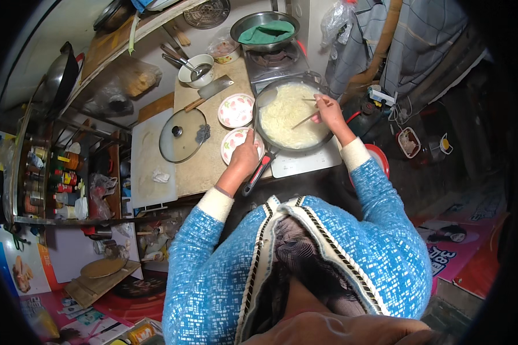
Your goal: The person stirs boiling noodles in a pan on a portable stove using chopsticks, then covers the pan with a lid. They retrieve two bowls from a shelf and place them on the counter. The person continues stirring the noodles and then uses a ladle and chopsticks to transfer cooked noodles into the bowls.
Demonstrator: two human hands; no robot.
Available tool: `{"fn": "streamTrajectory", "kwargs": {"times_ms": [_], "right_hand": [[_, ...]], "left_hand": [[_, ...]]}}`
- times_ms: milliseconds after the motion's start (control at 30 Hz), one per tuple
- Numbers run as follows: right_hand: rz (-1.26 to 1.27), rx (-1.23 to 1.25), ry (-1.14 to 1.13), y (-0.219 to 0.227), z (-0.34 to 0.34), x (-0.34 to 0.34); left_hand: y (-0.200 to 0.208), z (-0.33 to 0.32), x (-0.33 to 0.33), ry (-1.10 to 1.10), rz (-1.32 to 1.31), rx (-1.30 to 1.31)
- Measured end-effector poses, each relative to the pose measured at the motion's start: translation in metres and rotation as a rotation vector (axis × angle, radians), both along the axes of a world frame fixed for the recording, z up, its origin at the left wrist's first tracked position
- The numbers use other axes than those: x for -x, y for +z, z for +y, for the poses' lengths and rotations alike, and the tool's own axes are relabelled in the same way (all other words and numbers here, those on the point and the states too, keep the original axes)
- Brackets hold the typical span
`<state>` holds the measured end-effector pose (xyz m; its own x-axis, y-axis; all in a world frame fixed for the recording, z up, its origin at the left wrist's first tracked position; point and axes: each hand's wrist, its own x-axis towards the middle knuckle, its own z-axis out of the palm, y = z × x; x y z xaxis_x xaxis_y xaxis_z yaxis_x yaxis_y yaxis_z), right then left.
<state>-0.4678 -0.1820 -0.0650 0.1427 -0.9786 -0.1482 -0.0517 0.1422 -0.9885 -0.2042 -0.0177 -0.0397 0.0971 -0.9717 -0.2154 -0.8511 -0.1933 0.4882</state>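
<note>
A wide dark pan point(331, 136) full of pale noodles in cloudy liquid point(290, 118) stands in front of me. My right hand point(329, 114) is closed around a pair of chopsticks point(304, 121), their tips spread apart over the noodles. At the pan's left rim, my left hand point(245, 154) grips the thin handle of what looks like a ladle point(265, 96), its round head by the pan's upper left edge. Under that hand sits a flower-patterned bowl point(231, 144), partly covered. A second such bowl point(236, 110) stands just behind it. The pan's black and red handle point(259, 173) points toward me.
A glass lid point(183, 144) lies on the counter point(213, 167) at left, near a cleaver point(210, 93). Behind are a white pot with utensils point(197, 72) and a metal basin with green cloth point(264, 31). A bottle-filled shelf point(66, 178) stands far left; a red basin point(377, 163) sits right.
</note>
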Motion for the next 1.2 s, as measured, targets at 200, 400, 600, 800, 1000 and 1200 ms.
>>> {"fn": "streamTrajectory", "kwargs": {"times_ms": [200,400,600,800,1000,1200], "right_hand": [[-0.022,-0.038,-0.117,-0.042,-0.010,-0.028],[-0.295,-0.123,-0.194,-0.048,-0.008,-0.041],[-0.303,-0.044,-0.179,-0.036,-0.011,-0.054],[-0.251,0.049,-0.109,-0.001,-0.023,-0.056],[-0.214,0.118,-0.091,0.058,-0.015,-0.052],[-0.176,0.188,-0.109,0.112,-0.010,-0.048]], "left_hand": [[-0.013,-0.007,0.023,0.019,0.019,-0.082],[-0.036,-0.011,0.032,0.038,0.110,-0.138],[-0.049,-0.011,0.030,0.037,0.255,0.050],[0.027,-0.001,0.030,0.319,0.871,-0.325],[0.105,-0.002,0.009,0.211,1.039,-0.439],[0.148,-0.010,-0.014,0.115,1.052,-0.458]]}}
